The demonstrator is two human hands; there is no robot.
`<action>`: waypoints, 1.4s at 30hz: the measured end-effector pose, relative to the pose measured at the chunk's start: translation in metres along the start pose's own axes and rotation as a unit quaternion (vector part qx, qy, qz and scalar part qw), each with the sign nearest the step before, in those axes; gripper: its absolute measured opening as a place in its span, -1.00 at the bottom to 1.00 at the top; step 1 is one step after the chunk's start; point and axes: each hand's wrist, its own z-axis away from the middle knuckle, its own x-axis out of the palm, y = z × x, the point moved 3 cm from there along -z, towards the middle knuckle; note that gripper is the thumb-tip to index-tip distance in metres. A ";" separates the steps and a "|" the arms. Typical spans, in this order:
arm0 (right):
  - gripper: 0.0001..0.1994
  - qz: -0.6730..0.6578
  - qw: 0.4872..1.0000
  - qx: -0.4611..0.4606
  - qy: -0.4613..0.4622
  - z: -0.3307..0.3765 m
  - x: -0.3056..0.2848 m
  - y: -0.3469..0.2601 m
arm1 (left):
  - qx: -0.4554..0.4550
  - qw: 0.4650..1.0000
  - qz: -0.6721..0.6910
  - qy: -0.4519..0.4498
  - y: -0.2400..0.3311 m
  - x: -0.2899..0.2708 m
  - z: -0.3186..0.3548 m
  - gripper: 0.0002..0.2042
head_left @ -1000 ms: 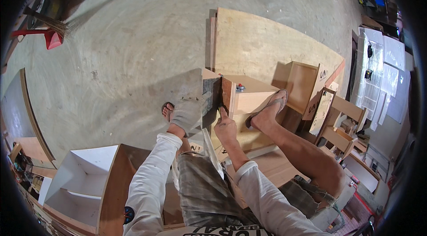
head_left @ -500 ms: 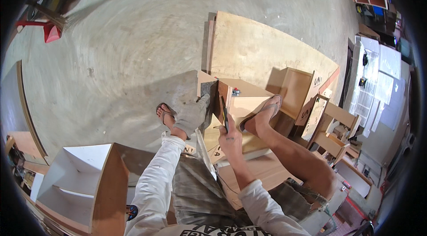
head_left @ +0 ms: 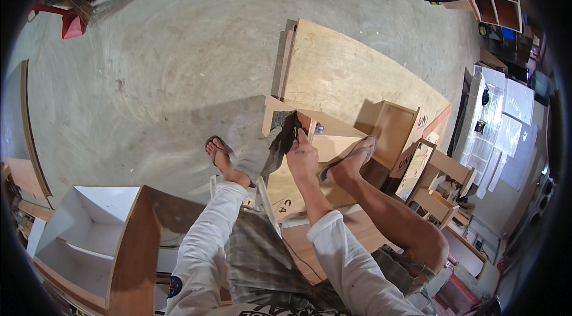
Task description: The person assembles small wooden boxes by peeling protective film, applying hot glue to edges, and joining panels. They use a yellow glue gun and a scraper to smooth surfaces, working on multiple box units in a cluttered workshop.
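head view: the person stands over a light wooden box (head_left: 310, 143) that lies on the concrete floor (head_left: 149, 77), its near end under their body. the left hand (head_left: 257, 152), in a grey work glove, lies against the left edge of the box near its far left corner, fingers curled round a dark power tool (head_left: 287, 131) that sits on that corner. the right hand (head_left: 302, 152), bare, is just beside it, closed on the tool from the near side, one finger stretched up along the tool's dark body. both hands clasp the tool. the right foot (head_left: 348, 164) in a sandal presses on the top face of the box toward its right edge; the left foot (head_left: 219, 152), also in a sandal, stands on the floor just left of the box. a large plywood sheet (head_left: 351, 77) lies beyond the far end of the box, and a white open shelf unit (head_left: 89, 232) stands at lower left.

against the earlier frames: a second ago the right hand was lower on the box face, well short of the corner; half a second ago it held something thin and dark there. now it has come up to meet the gloved hand at the far left corner. the right foot has stayed on the box.
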 end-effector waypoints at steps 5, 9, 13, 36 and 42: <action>-0.59 -0.002 1.000 0.017 -0.002 0.001 0.003 0.003 | -0.089 0.990 -0.032 -0.105 0.006 -0.002 0.008 -0.53; -0.58 -0.004 1.000 -0.023 0.018 -0.009 0.005 0.000 | 0.004 1.000 -0.003 -0.010 0.014 -0.004 0.001 -0.40; -0.52 0.016 1.000 -0.012 -0.020 -0.010 0.006 0.005 | -0.013 0.998 -0.025 -0.051 0.026 -0.006 -0.003 -0.40; -0.55 0.024 0.990 0.004 -0.141 0.167 -0.027 0.090 | -0.011 0.999 -0.037 -0.026 0.020 -0.011 0.019 -0.48; -0.51 0.030 0.995 -0.099 -0.003 0.085 -0.047 0.029 | -0.100 0.988 -0.062 -0.101 0.030 -0.008 0.029 -0.47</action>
